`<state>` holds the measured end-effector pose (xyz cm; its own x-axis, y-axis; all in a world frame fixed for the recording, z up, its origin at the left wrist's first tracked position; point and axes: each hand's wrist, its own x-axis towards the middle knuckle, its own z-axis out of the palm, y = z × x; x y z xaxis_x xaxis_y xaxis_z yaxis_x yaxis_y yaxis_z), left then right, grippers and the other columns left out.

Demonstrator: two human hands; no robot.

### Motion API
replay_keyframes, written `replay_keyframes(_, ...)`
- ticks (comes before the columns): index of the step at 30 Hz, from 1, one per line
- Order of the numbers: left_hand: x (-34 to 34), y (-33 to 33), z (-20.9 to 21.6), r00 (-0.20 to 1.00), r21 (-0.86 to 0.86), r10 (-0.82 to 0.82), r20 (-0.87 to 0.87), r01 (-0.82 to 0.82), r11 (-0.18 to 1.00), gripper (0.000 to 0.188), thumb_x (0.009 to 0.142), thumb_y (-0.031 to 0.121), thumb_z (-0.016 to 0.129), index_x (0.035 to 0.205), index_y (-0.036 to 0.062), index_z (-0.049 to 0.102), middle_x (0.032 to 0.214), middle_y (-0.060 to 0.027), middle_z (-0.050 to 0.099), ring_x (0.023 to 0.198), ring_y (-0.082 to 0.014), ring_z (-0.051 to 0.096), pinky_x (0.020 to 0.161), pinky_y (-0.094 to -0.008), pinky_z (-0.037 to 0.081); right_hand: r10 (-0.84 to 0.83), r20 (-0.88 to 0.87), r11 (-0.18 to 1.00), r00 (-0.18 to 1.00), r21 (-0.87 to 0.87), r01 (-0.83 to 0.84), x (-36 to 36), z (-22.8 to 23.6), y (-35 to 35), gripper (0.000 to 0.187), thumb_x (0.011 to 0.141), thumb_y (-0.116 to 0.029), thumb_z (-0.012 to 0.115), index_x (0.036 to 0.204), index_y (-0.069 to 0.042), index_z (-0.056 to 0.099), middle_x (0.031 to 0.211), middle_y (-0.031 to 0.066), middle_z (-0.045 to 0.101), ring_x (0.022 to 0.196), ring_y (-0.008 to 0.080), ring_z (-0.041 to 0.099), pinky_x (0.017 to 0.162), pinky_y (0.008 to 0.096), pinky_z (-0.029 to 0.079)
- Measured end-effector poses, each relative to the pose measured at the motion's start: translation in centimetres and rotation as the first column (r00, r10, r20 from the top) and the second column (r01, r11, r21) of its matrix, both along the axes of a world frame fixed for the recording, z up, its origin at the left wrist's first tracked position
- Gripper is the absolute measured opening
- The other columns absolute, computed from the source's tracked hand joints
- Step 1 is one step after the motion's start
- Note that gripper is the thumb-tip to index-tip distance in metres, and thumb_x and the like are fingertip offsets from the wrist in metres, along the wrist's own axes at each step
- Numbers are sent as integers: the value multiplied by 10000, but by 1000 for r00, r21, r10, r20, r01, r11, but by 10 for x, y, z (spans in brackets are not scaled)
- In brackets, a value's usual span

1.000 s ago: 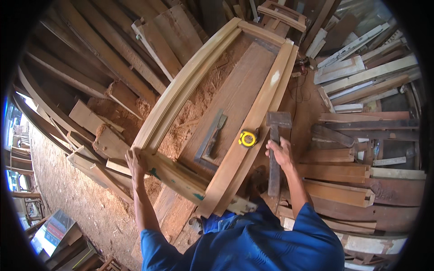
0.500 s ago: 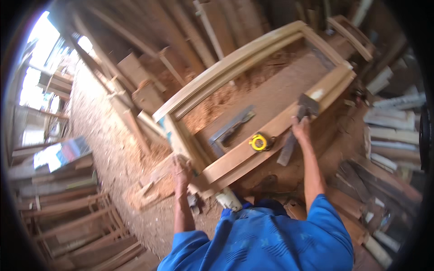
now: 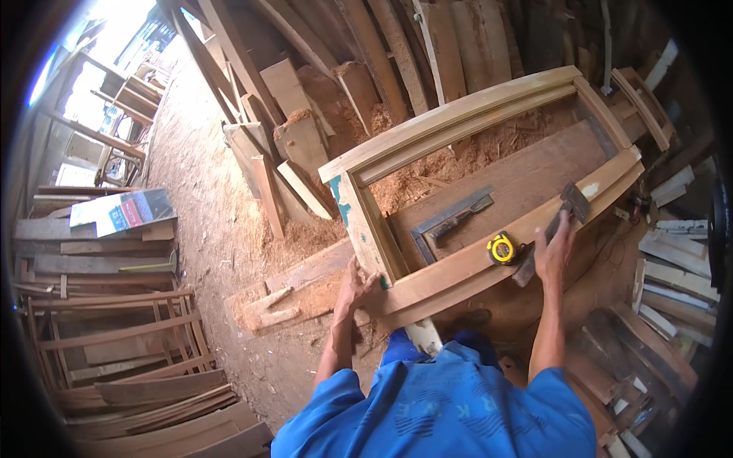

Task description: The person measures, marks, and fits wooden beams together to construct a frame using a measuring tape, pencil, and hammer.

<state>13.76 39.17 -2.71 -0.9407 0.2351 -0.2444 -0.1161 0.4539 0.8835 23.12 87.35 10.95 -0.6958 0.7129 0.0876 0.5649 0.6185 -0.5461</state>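
Observation:
A curved wooden frame [image 3: 458, 126] lies tilted across the view, with a raised arched far rail. At its near left corner, my left hand [image 3: 353, 290] is closed on the end post. My right hand [image 3: 553, 256] grips the handle of a hammer [image 3: 575, 203] with a dark, blocky head, held over the near rail. A yellow and black tape measure [image 3: 501, 249] sits on that rail, just left of the hammer handle. Inside the frame's opening, a metal try square [image 3: 421, 243] and a dark-handled tool [image 3: 462, 220], perhaps a chisel, lie on a wide board [image 3: 511, 179].
Planks [image 3: 366, 46] lean along the back, with wood shavings [image 3: 397, 179] beneath. Stacked slatted frames [image 3: 114, 343] stand at the left, under a printed panel [image 3: 126, 212]. Scrap boards [image 3: 672, 252] pile up at the right. A plank with offcuts [image 3: 294, 294] lies left of the frame.
The whole scene has shifted right and slightly down in the view. The hammer has come a little closer to the near rail and the tape measure. My left hand stays at the corner.

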Motion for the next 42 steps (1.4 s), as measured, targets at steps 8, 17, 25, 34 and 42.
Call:
replay_keyframes(8, -170, 10, 32, 780, -597, -375, -502, 1, 802, 830, 898, 440, 678, 1502, -53, 394, 1555, -326, 372, 1449, -493, 328, 1214, -541, 230, 52, 381, 971, 923, 196, -136, -14, -24, -117, 815, 902, -306, 745, 1558, -69, 324, 1418, 256, 476, 1321, 398, 484, 1086, 550, 364)
replay_keyframes(17, -142, 37, 103, 748, -148, -664, 8, 657, 739, 378, 957, 305, 721, 1233, 49, 687, 1235, -170, 687, 1108, -313, 662, 953, -428, 559, 175, -112, 871, 978, -447, -207, -13, 30, -224, 654, 878, -320, 729, 1392, 22, 512, 1303, 238, 601, 1232, 361, 577, 1043, 450, 458)
replay_keyframes(25, -60, 39, 71, 496, 675, -755, 429, 380, 633, 212, 1009, 205, 678, 1140, 39, 680, 1049, -64, 705, 1048, -155, 643, 920, -296, 523, 303, -66, 856, 951, -421, -301, -8, 28, -304, 821, 870, -449, 711, 1485, -9, 392, 1331, 327, 556, 1219, 462, 567, 1004, 513, 464)
replay_keyframes(34, -305, -21, 33, 903, 43, -421, -86, 426, 904, 156, 999, 151, 609, 1057, 77, 733, 799, -42, 693, 764, -141, 650, 677, -343, 538, 308, 168, 861, 937, -467, -200, 102, 27, -290, 540, 901, -198, 678, 1408, -60, 552, 1201, 256, 657, 1099, 419, 628, 970, 477, 494)
replay_keyframes(42, -376, -4, 14, 833, -438, -382, -400, 192, 878, 261, 899, 314, 703, 1045, 116, 789, 951, -167, 763, 966, -355, 724, 858, -448, 546, 163, 277, 891, 947, -454, -21, 171, 8, -307, 509, 869, -170, 705, 1358, -77, 598, 1167, 236, 665, 1080, 400, 633, 959, 465, 492)
